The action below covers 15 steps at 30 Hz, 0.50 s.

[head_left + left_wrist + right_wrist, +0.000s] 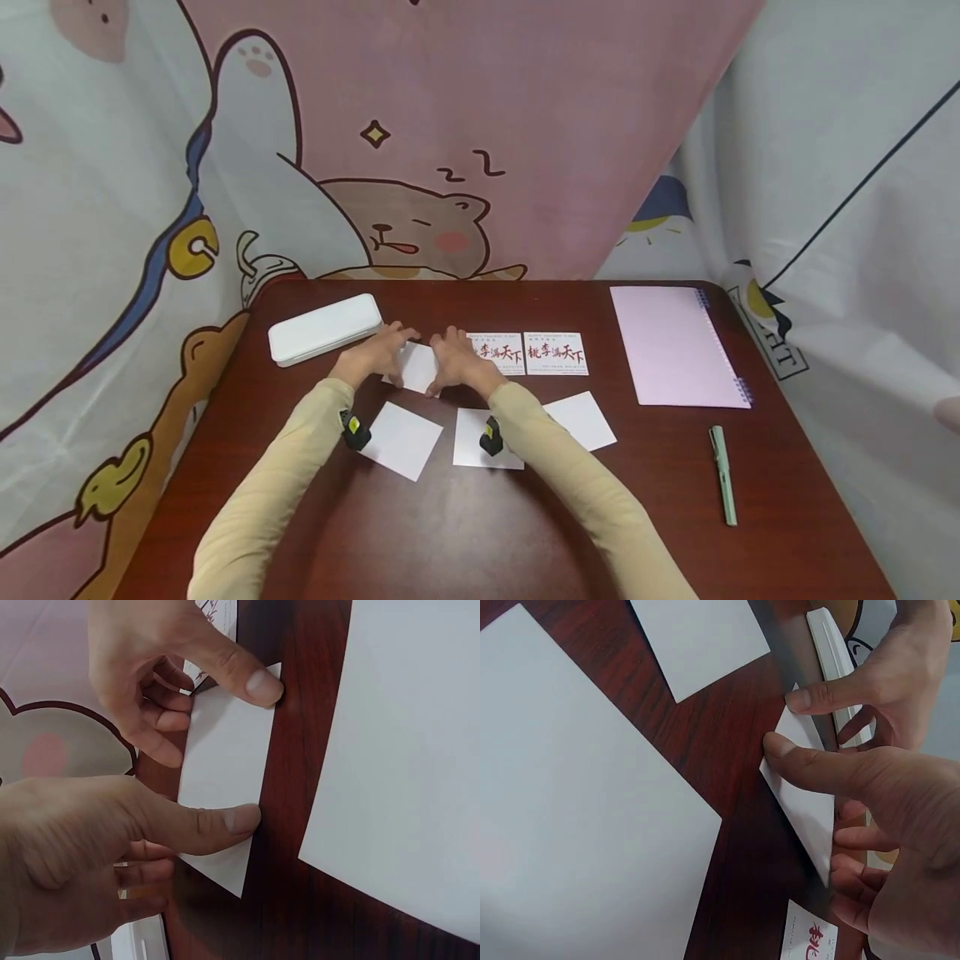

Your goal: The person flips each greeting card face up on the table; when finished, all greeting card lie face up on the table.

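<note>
A small white paper (415, 365) lies folded on the dark wooden table (465, 533), between my two hands. My left hand (371, 354) pinches its left part, thumb on top (225, 819) and fingers curled beneath. My right hand (457, 362) pinches the other part the same way, its thumb (780, 746) pressing the fold's edge. In the left wrist view the folded paper (225, 750) is a narrow strip with both thumbs along its near edge. In the right wrist view the paper (810, 814) shows as a thin white wedge between the hands.
Three white square sheets (401, 439) (471, 432) (581, 419) lie near my forearms. Two printed cards (502, 352) (555, 353) sit just right of the hands. A white case (324, 328) is at the back left, a pink notebook (675, 346) and a green pen (723, 475) at the right.
</note>
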### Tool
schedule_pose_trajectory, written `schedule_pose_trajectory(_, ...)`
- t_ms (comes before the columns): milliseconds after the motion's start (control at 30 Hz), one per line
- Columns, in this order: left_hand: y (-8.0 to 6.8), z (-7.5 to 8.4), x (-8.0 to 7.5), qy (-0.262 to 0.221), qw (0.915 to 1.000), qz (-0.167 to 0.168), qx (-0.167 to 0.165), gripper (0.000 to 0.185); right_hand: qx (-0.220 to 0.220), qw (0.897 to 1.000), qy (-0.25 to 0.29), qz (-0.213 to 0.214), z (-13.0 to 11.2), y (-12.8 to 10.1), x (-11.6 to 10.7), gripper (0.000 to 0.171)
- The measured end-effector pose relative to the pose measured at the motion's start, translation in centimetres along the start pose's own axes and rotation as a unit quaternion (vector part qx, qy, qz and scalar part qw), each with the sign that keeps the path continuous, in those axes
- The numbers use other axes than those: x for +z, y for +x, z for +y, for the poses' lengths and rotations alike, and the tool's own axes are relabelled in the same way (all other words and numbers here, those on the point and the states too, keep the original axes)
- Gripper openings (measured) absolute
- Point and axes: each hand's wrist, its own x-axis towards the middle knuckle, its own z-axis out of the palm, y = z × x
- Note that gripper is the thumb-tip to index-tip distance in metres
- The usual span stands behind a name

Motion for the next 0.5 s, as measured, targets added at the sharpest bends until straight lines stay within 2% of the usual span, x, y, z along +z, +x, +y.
schedule_pose_trajectory(100, 0.0, -0.1, 0.3, -0.008, 0.9999, 0.01, -0.002, 0.093, 0.001, 1.0, 0.006, 0.008, 0.2, 0.0, 0.0, 0.09)
schedule_pose_trajectory(200, 0.1, -0.1, 0.4, -0.012, 0.9994, 0.033, 0.005, 0.083, -0.004, 0.999, 0.021, 0.023, 0.5, 0.0, -0.1, 0.082)
schedule_pose_trajectory(333, -0.1, -0.2, 0.3, -0.022, 0.9957, 0.084, 0.034, 0.059, -0.021, 0.997, 0.054, 0.049, 0.8, -0.2, -0.7, 0.06)
schedule_pose_trajectory(500, -0.6, -0.1, -0.4, -0.055, 0.9862, 0.141, 0.066, 0.029, -0.059, 0.992, 0.074, 0.085, 1.4, -0.5, -1.8, 0.032)
